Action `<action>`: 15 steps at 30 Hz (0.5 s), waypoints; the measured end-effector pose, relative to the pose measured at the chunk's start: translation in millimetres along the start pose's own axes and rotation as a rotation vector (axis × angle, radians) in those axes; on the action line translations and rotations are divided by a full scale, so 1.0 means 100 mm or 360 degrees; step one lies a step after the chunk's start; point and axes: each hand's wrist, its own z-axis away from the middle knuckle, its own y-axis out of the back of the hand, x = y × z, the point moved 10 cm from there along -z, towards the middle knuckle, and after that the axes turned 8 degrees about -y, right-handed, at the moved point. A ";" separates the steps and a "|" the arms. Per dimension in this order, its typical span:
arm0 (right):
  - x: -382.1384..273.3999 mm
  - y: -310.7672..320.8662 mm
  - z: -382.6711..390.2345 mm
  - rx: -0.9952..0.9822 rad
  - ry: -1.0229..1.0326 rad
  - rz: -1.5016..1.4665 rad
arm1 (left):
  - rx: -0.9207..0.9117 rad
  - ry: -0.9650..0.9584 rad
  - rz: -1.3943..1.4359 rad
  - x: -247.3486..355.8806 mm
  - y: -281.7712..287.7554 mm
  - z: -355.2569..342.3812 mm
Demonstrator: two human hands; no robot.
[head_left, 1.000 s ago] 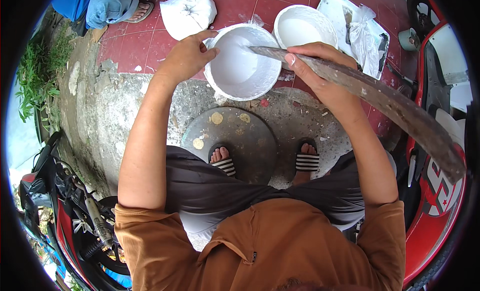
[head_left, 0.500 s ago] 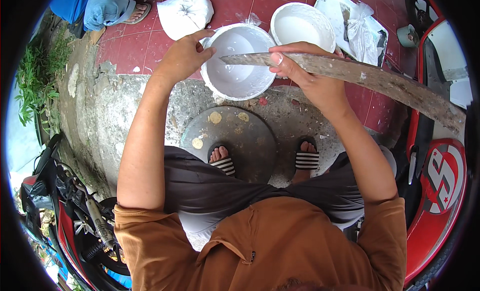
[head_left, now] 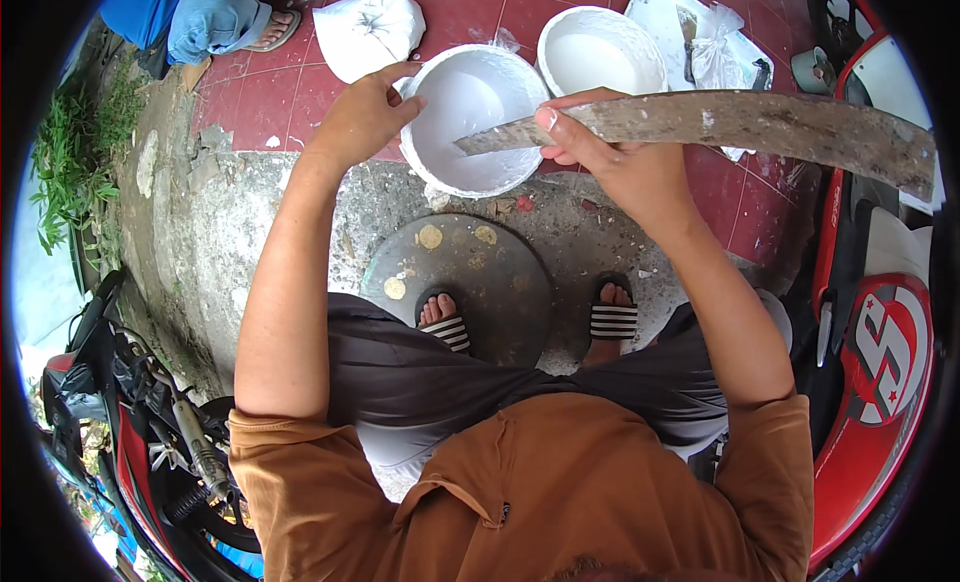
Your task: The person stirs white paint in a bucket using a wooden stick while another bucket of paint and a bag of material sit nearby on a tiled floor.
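A white bucket (head_left: 424, 160) with pale liquid inside stands in front of me on the edge of the red tiles. My left hand (head_left: 362, 117) is at its left rim, fingers bent and thumb apart; what the fingertips press on is partly hidden. My right hand (head_left: 610, 157) grips a long, worn wooden stick (head_left: 740, 119) spotted with white. The stick's narrow end reaches down into the bucket, and its other end sticks out far to the right.
A second white bucket (head_left: 655, 57) stands behind and to the right. Beside it lie a white tray (head_left: 650, 12) and a plastic bag (head_left: 718, 57). A tied white sack (head_left: 365, 37) sits at the back left, near another person's sandalled foot (head_left: 275, 30). Motorbikes (head_left: 870, 382) flank me.
The stick has swung in my right hand: its outer end is higher and its tip sits lower and slightly right in the bucket. My left hand has barely moved.
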 end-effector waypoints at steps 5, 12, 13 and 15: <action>-0.11 0.14 -0.04 0.0135 0.0152 0.0012 | -0.0008 -0.0006 0.0006 -0.05 -0.01 -0.01; -0.08 0.25 -0.03 0.0250 0.0179 0.0428 | 0.0021 -0.0034 -0.0040 0.03 0.00 0.00; -0.08 0.24 0.00 0.0253 0.0177 0.0429 | 0.0000 -0.0021 -0.0030 0.05 0.00 0.00; -0.06 0.14 0.03 0.0138 0.0084 0.0310 | -0.0014 -0.0003 -0.0024 0.03 0.00 0.02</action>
